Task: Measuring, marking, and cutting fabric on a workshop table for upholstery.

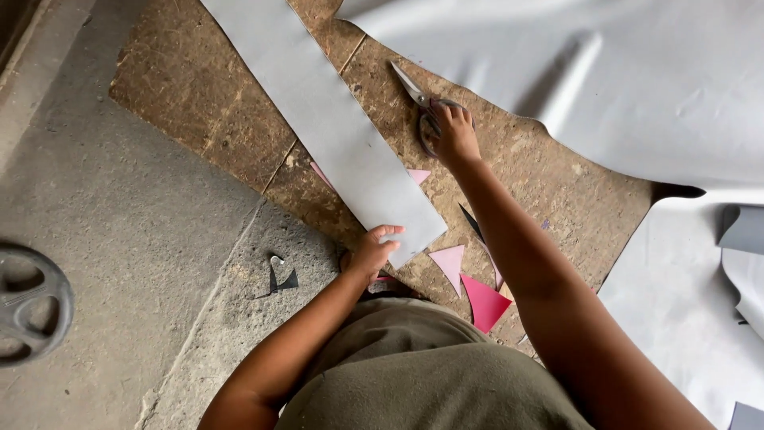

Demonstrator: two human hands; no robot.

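Worn board floor (549, 183), left hand (371, 253) pinching grey strip (334, 119), right hand (455, 135) gripping scissors (418, 91), pink scraps (482, 302) between.

A rough grey concrete floor (119, 239) fills the left side, cracked and pitted in flat daylight. On it lies a worn brown fibreboard panel (549, 171), scuffed and split by a seam. Left of the panel, at the frame's edge, sits a dark metal wheel (32, 302) with spokes. Pink triangular offcuts (481, 301) are scattered on the panel's near edge, and a dark scrap (282, 277) rests on the concrete just beside it.
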